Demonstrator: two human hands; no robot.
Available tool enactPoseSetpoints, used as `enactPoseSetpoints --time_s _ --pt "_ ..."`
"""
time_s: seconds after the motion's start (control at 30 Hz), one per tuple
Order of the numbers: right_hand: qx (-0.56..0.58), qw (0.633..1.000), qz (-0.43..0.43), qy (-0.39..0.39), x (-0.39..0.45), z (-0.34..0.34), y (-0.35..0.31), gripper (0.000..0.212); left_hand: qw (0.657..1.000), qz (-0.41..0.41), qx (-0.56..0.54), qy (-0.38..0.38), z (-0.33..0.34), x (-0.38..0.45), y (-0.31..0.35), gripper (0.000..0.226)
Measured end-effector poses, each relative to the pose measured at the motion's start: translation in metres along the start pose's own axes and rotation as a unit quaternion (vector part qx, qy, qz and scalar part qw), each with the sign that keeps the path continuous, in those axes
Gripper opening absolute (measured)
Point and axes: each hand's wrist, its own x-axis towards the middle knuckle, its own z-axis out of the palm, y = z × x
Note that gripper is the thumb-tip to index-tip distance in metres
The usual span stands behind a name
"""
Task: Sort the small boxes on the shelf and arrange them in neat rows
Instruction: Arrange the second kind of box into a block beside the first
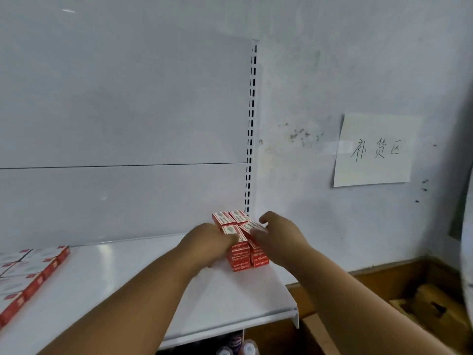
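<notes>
The stack of small red boxes (243, 242) sits at the far right corner of the white shelf (128, 278), tight against the slotted upright (252, 124) and the back panel. I count two columns side by side, several boxes high, with a second pair just behind. The top right box (252, 227) lies skewed, its long axis turned diagonally across the column instead of running near-to-far like its neighbours.

My left hand (212, 243) presses its curled fingers on the left column's near top edge; I judge it steadies the pile. My right hand (279, 233) is nearer the crooked box, thumb and fingers pinching its right end, so squaring it falls to that hand: a small turn, I think, until it lines up.

Far left on the shelf, larger red-and-white boxes (28, 275) lie in rows. A handwritten paper sign (376, 149) hangs on the wall to the right.
</notes>
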Motion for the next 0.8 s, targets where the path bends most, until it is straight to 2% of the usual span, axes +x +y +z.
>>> enactPoseSetpoints --time_s 0.13,0.2,0.23,0.27,0.3,0.33,0.4,0.43,0.47,0.5,0.57,0.67,0.73,0.8 --pt "0.09 0.995 -0.014 0.047 -0.001 0.001 0.006 0.039 0.997 -0.015 -0.063 0.049 -0.005 -0.01 0.0 0.022" --pt "0.159 0.984 -0.018 0.082 -0.004 0.0 0.007 0.032 0.985 -0.008 -0.147 0.088 -0.006 -0.015 -0.003 0.019" --pt "0.239 0.967 -0.013 0.09 -0.007 -0.002 0.005 0.026 0.972 0.002 -0.208 0.104 -0.006 -0.019 -0.004 0.016" --pt "0.35 0.933 0.0 0.077 -0.012 -0.005 0.002 0.021 0.951 0.013 -0.287 0.115 -0.006 -0.023 -0.006 0.013" --pt "0.465 0.884 0.011 0.048 -0.018 -0.008 -0.003 0.018 0.917 0.019 -0.381 0.118 -0.008 -0.027 -0.006 0.01" --pt "0.553 0.833 0.018 0.021 -0.024 -0.01 -0.008 0.017 0.871 0.016 -0.479 0.112 -0.011 -0.032 -0.007 0.008" --pt "0.687 0.725 0.039 -0.034 -0.033 -0.007 -0.015 0.018 0.77 -0.009 -0.631 0.099 -0.016 -0.042 -0.011 0.005" --pt "0.738 0.669 0.057 -0.066 -0.036 -0.003 -0.019 0.019 0.731 -0.024 -0.675 0.099 -0.017 -0.047 -0.013 0.006" --pt "0.763 0.636 0.063 -0.098 -0.04 0.002 -0.023 0.021 0.71 -0.037 -0.696 0.102 -0.017 -0.052 -0.018 0.008" --pt "0.761 0.634 0.059 -0.122 -0.044 0.008 -0.027 0.022 0.707 -0.046 -0.698 0.106 -0.017 -0.057 -0.024 0.01" --pt "0.716 0.681 0.028 -0.15 -0.052 0.021 -0.034 0.023 0.725 -0.052 -0.675 0.125 -0.019 -0.067 -0.038 0.015" --pt "0.648 0.749 -0.001 -0.138 -0.063 0.038 -0.044 0.022 0.757 -0.041 -0.628 0.172 -0.033 -0.084 -0.063 0.02" --pt "0.597 0.79 -0.012 -0.136 -0.069 0.051 -0.055 0.021 0.794 -0.028 -0.578 0.186 -0.043 -0.094 -0.078 0.018" --pt "0.53 0.836 -0.037 -0.138 -0.075 0.066 -0.065 0.021 0.846 -0.021 -0.504 0.176 -0.048 -0.102 -0.09 0.017"
